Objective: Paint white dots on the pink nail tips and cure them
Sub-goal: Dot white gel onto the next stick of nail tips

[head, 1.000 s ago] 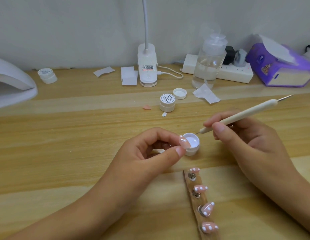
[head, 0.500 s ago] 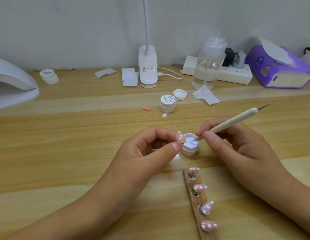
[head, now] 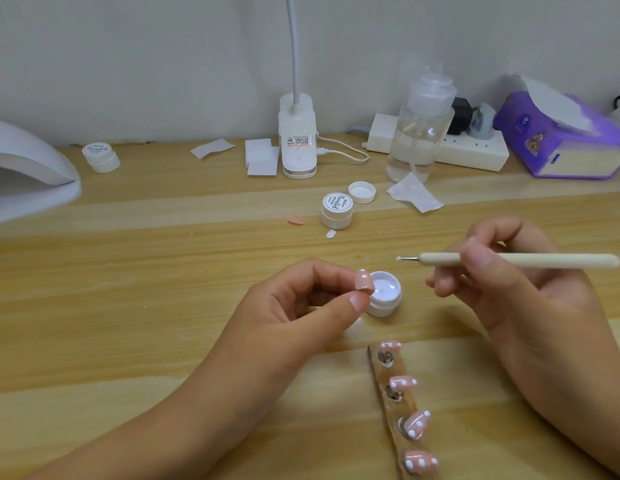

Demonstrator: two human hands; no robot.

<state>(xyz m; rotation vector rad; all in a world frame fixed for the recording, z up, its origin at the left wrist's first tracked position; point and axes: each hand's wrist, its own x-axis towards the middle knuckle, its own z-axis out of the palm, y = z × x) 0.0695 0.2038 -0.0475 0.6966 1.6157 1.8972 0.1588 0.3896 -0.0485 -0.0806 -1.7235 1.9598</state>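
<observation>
Here the pink nail tip (head: 468,280), pinched by the left hand (head: 294,306), sits apart from the dotting tool (head: 509,260).

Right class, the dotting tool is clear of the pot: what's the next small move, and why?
Probably bring the dotting tool down-left to the pink nail tip pinched by the left hand and add another dot. Its point looks white-loaded, clear of the open pot, and that tip shows few dots.
</observation>
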